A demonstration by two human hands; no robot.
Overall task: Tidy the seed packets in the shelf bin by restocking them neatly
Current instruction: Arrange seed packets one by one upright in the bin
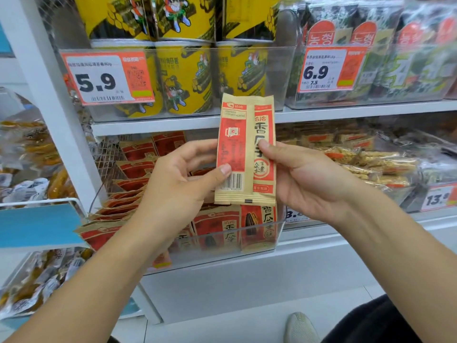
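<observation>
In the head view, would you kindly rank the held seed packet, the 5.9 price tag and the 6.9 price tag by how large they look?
1. 5.9 price tag, largest
2. Held seed packet, close behind; it is nearer the camera, so true size is unsure
3. 6.9 price tag, smallest

Packet held before the shelves

A seed packet [246,149] stands upright between left hand [183,184] and right hand [306,179], above the packet-filled bin [278,233], canisters [188,78] behind.

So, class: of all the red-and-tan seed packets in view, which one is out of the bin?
The seed packet held upright between the left hand and right hand, barcode side showing. All the others sit in the clear bin below.
</observation>
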